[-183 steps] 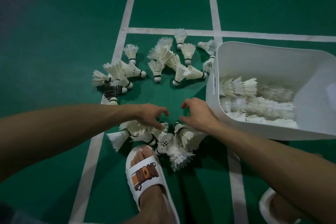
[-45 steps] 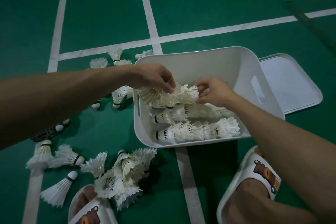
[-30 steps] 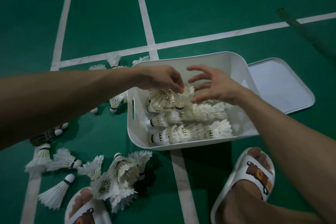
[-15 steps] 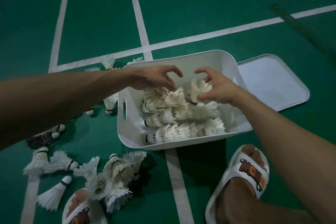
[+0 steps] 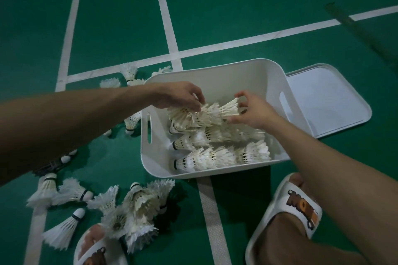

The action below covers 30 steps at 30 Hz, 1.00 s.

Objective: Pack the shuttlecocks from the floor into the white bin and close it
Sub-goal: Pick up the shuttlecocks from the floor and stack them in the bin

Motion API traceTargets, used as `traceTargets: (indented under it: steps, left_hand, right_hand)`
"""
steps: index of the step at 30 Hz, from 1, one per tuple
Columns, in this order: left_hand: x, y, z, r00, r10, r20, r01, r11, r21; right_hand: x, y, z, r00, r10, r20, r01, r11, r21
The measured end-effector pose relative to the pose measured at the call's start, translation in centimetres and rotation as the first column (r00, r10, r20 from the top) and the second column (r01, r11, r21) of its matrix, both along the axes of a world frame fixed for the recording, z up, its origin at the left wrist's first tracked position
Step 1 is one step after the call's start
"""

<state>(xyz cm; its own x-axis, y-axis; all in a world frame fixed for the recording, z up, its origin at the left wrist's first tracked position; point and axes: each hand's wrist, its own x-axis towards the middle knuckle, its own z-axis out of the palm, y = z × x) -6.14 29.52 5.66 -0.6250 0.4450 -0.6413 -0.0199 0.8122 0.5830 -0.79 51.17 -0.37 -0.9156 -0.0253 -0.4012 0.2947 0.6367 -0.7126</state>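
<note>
Both my hands are over the white bin (image 5: 215, 74), which sits open on the green court floor (image 5: 237, 6) across a white line (image 5: 212, 221). Between them I hold a nested row of shuttlecocks (image 5: 206, 113) lying sideways at the far part of the bin. My left hand (image 5: 183, 98) curls its fingers down onto the cork end of the row, and my right hand (image 5: 254, 112) pinches the open feather skirt at the other end between thumb and fingertips. Beneath this row two more rows (image 5: 215, 155) lie side by side in the bin, corks toward its left wall. The bin's lid (image 5: 327, 101) lies flat on the floor just beside its right side. Loose shuttlecocks (image 5: 137, 206) are heaped on the floor near the bin's near left corner, some resting against the toes of my left slipper (image 5: 97, 251), with a few more spread out to the left. A further handful (image 5: 129, 71) lies past my left forearm by the bin's far left corner. My right slipper (image 5: 301, 206) stands just in front of the bin.
</note>
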Motion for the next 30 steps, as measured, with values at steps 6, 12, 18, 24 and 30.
traceTargets:
  steps: [6,12,18,24,30]
  left_hand:
    - [0.1,-0.2,0.3,0.999,0.048,-0.001,-0.048,0.999,0.019]
    - [0.6,-0.7,0.2,0.998,0.06,-0.012,-0.059,0.993,0.105]
    - [0.9,-0.1,0.3,0.985,0.114,-0.13,-0.102,0.99,0.097]
    - [1.0,0.5,0.6,0.975,0.025,-0.22,-0.012,0.998,0.059]
    - [0.9,2.6,0.7,0.968,0.081,-0.236,-0.047,0.988,0.147]
  right_hand:
    - [-0.7,-0.4,-0.4,0.994,0.056,0.093,-0.049,0.996,-0.072]
    - [-1.0,-0.2,-0.1,0.995,0.079,0.061,-0.081,0.996,0.023]
    - [-0.9,-2.0,-0.6,0.985,0.169,0.025,-0.17,0.984,0.047]
    - [-0.9,-0.8,-0.4,0.996,0.077,0.051,-0.074,0.996,-0.052]
    - [-0.5,0.9,1.3,0.999,-0.046,-0.006,0.044,0.99,-0.135]
